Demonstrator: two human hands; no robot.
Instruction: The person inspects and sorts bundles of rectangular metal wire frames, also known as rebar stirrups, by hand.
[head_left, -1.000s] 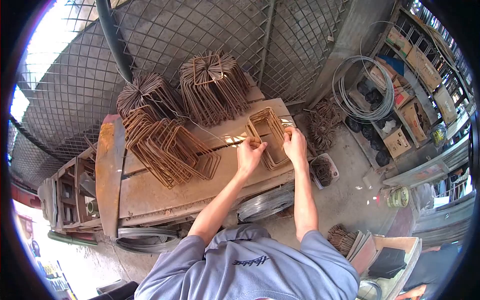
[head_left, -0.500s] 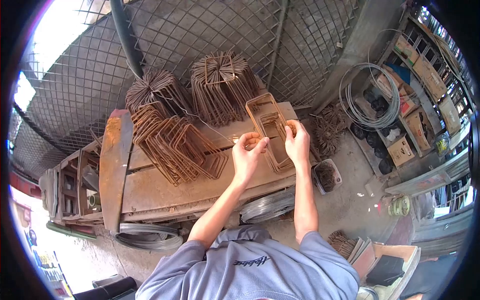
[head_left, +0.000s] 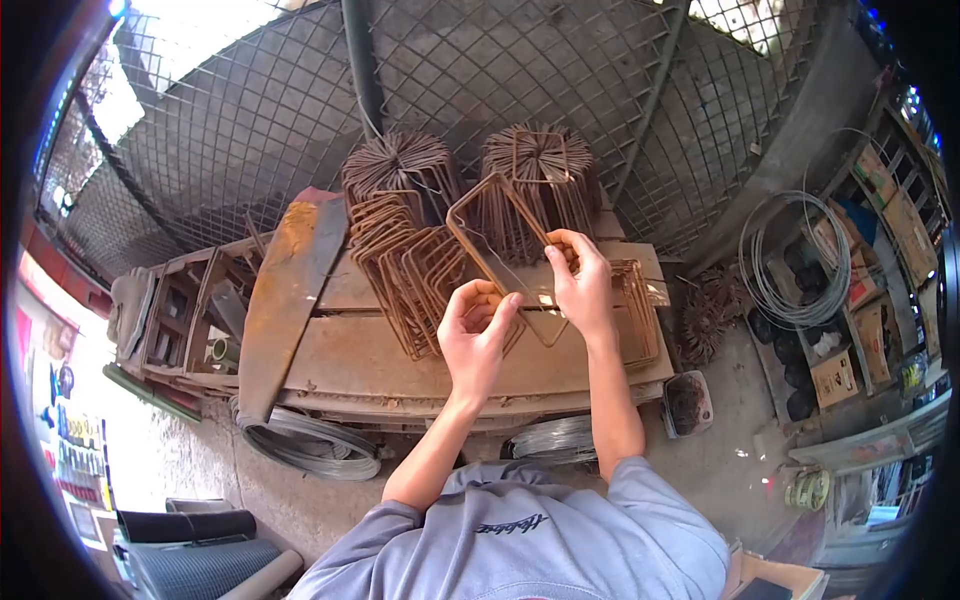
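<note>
A rectangular rusty metal frame (head_left: 482,256) is held up over the wooden table (head_left: 440,375). My left hand (head_left: 474,338) grips its lower left side between thumb and fingers. On its right side, my right hand (head_left: 580,272) pinches the bar. Left of the hands, a leaning row of similar rusty frames (head_left: 400,275) rests on the tabletop. To the right, partly behind my right forearm, lies a smaller stack of frames (head_left: 636,310). Two round bundles of bent bars, the left one (head_left: 398,165) and the right one (head_left: 540,170), stand at the table's back.
A wire mesh fence (head_left: 510,70) rises behind the table. Wire coils (head_left: 310,445) lie below its front left edge. A white bucket (head_left: 688,403) stands at the right. Farther right are a hanging wire coil (head_left: 795,260) and cardboard boxes (head_left: 835,378).
The held frame has moved left, away from the right-hand stack towards the leaning row, and is tilted. Both hands moved with it. The camera view has turned left.
</note>
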